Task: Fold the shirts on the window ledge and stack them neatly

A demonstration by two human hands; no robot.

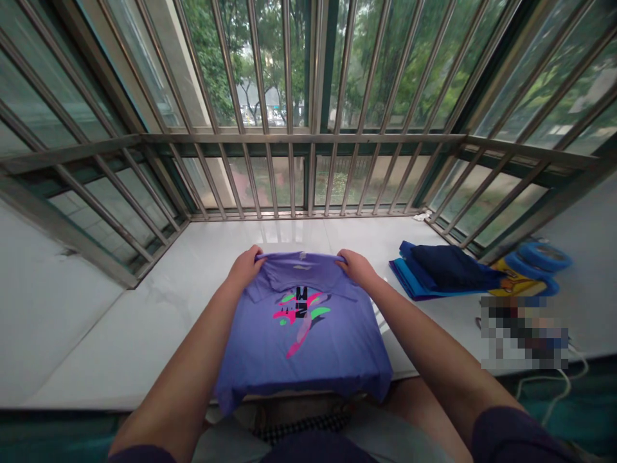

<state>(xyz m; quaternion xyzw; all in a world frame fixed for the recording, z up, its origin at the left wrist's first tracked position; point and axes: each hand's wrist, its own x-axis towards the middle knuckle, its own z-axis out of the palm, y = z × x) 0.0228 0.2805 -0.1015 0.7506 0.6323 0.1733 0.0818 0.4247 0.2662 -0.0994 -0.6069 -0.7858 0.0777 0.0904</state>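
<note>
A purple T-shirt (270, 357) with a pink, green and black print lies spread on the white sill, its collar end away from me and its bottom edge hanging over the near side. My left hand (247, 265) grips the shirt at its far left shoulder, fingers closed on the cloth. At the far right shoulder, my right hand (355, 265) pinches the fabric the same way. Between the two hands the far edge is drawn nearly straight. The sleeves are not clearly visible.
Folded dark and bright blue clothes (446, 267) lie stacked on the right. Beside them stand a blue-and-yellow container (535, 263) and a blurred-out patch with a white cable (554, 392). Metal window bars (308, 138) enclose the white sill (159, 321) on three sides.
</note>
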